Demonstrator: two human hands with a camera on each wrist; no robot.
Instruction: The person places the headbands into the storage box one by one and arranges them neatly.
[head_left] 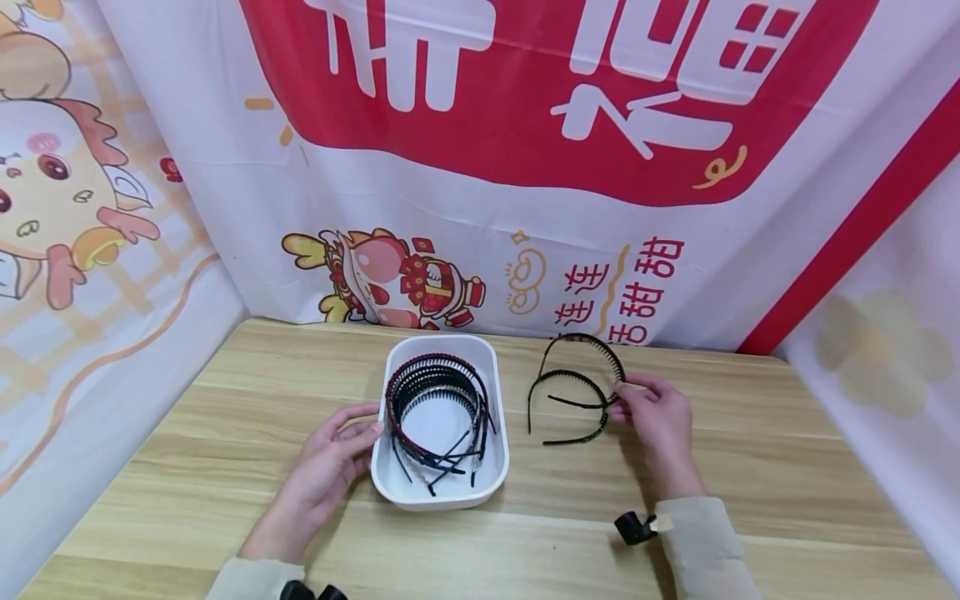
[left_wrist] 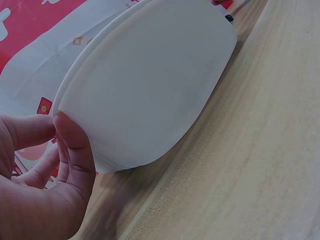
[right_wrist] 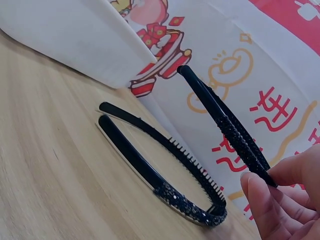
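My left hand (head_left: 341, 454) grips the left rim of a white plastic tub (head_left: 442, 498), thumb and fingers on either side of it; the left wrist view has this pinch (left_wrist: 55, 165) at the tub wall (left_wrist: 150, 80). Inside the tub lies a nested stack of dark headbands (head_left: 435, 367), their ends crossing toward the near side. To the right, my right hand (head_left: 658, 417) pinches a black toothed headband (head_left: 611, 357) with a rough glittery band, raised off the table. Below it a second black headband (right_wrist: 185, 205), sequined and toothed inside, rests on the wood.
The wood-grain table (head_left: 555, 533) meets a printed red and white cloth (head_left: 510, 167) hanging behind. More cloth hangs at the left (head_left: 67, 250) and right sides. Black wrist camera mounts (head_left: 634, 527) sit by my sleeves.
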